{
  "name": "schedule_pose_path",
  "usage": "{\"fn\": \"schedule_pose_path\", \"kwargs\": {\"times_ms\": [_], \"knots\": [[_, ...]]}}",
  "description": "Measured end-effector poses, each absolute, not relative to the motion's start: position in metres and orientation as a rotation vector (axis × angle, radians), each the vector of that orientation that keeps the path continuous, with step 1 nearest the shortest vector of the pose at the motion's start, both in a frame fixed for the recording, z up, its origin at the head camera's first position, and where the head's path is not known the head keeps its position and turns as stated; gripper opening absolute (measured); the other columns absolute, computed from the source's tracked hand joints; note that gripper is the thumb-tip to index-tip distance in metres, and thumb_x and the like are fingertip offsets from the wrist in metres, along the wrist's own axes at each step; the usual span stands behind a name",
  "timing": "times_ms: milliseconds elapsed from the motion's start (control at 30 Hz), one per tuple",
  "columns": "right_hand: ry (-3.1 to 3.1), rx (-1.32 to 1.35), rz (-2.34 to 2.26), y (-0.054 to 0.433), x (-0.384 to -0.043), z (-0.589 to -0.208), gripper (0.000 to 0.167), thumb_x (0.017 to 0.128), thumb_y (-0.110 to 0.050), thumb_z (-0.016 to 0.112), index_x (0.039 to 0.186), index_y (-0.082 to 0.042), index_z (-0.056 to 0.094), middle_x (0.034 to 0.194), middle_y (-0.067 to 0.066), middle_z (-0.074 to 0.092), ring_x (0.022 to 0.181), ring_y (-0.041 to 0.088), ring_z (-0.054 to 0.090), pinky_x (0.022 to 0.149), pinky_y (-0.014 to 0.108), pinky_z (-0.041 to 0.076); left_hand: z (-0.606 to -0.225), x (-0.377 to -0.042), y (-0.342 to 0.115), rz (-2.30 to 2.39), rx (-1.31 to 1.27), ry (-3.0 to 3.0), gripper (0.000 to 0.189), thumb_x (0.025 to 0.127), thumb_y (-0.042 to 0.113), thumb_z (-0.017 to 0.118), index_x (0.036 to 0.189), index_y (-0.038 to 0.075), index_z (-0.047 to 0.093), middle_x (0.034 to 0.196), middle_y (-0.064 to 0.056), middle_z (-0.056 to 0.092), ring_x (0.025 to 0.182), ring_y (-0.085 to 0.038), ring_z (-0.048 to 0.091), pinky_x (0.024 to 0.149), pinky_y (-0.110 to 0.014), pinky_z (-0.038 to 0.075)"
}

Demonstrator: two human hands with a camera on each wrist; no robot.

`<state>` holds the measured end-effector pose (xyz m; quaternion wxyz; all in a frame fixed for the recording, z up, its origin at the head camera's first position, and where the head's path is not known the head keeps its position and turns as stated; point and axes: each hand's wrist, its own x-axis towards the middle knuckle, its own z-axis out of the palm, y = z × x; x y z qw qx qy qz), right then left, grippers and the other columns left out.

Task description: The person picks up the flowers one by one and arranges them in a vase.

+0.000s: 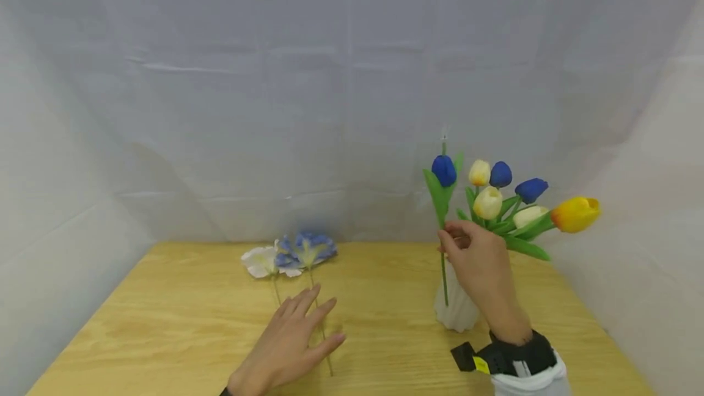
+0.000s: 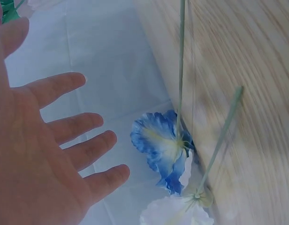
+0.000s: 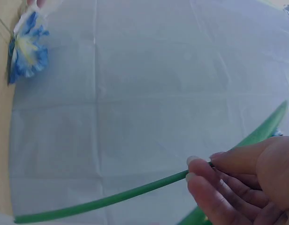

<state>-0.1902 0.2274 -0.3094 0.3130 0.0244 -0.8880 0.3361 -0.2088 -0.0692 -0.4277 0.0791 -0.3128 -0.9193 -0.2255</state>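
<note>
My right hand (image 1: pixel 484 264) pinches the green stem of a blue tulip (image 1: pixel 443 170) between thumb and fingertips. The tulip stands upright, its stem's lower end in front of the white vase (image 1: pixel 458 307). In the right wrist view the stem (image 3: pixel 121 197) runs out to the left from my fingers. Behind that hand, white, blue and yellow tulips (image 1: pixel 487 203) fan out of the vase. My left hand (image 1: pixel 288 341), fingers spread and holding nothing, hovers over the stems of a blue-and-white flower (image 2: pixel 161 145) and a white flower (image 2: pixel 175 211) lying on the table.
The light wood table (image 1: pixel 165 316) ends at a pale grey sheet (image 1: pixel 308 109) hanging behind it and along both sides. A large yellow tulip (image 1: pixel 575 215) leans out to the right of the vase. A black strap (image 1: pixel 522 356) circles my right wrist.
</note>
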Motion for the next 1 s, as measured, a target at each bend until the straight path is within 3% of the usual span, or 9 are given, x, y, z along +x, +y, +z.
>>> {"fn": "schedule_pose_path", "kwargs": {"times_ms": [200, 500, 567, 767, 1000], "knots": [[-2.220, 0.044, 0.743, 0.244, -0.190, -0.297, 0.014, 0.089, -0.011, 0.068, 0.098, -0.001, 0.070, 0.079, 0.007, 0.071, 0.070, 0.020, 0.066, 0.054, 0.024, 0.048, -0.430, -0.210, -0.066, -0.663, -0.956, -2.731, 0.067, 0.093, 0.062, 0.043, 0.138, 0.013, 0.053, 0.149, -0.017, 0.033, 0.135, -0.037, 0.031, 0.108, -0.060, 0.024], [-2.103, 0.086, 0.820, 0.258, -0.192, -0.281, 0.018, 0.094, -0.011, 0.062, 0.101, 0.006, 0.063, 0.082, 0.016, 0.068, 0.065, 0.025, 0.066, 0.052, 0.007, 0.046, -0.432, -0.213, -0.061, -0.679, -0.981, -2.716, 0.066, 0.094, 0.061, 0.043, 0.137, 0.013, 0.053, 0.148, -0.019, 0.035, 0.134, -0.039, 0.033, 0.107, -0.060, 0.025], [-2.076, 0.096, 0.825, 0.260, -0.192, -0.278, 0.019, 0.095, -0.010, 0.060, 0.102, 0.007, 0.061, 0.086, 0.017, 0.069, 0.065, 0.021, 0.067, 0.053, 0.007, 0.047, -0.431, -0.213, -0.061, -0.677, -0.981, -2.717, 0.066, 0.094, 0.062, 0.042, 0.137, 0.012, 0.053, 0.148, -0.019, 0.035, 0.134, -0.039, 0.032, 0.107, -0.059, 0.025], [-1.945, 0.161, 0.868, 0.262, -0.192, -0.272, 0.019, 0.094, -0.010, 0.061, 0.101, 0.008, 0.061, 0.090, 0.016, 0.070, 0.062, -0.010, 0.058, 0.054, 0.008, 0.049, -0.429, -0.213, -0.060, -0.672, -0.981, -2.730, 0.067, 0.094, 0.062, 0.042, 0.137, 0.013, 0.054, 0.148, -0.018, 0.035, 0.134, -0.039, 0.032, 0.107, -0.059, 0.025], [-1.847, 0.180, 0.902, 0.264, -0.193, -0.270, 0.017, 0.094, -0.005, 0.061, 0.102, 0.010, 0.060, 0.091, 0.017, 0.070, 0.065, -0.009, 0.059, 0.057, 0.010, 0.051, -0.428, -0.213, -0.060, -0.669, -0.982, -2.744, 0.068, 0.094, 0.063, 0.041, 0.136, 0.012, 0.055, 0.148, -0.018, 0.035, 0.135, -0.038, 0.031, 0.107, -0.059, 0.025]]}}
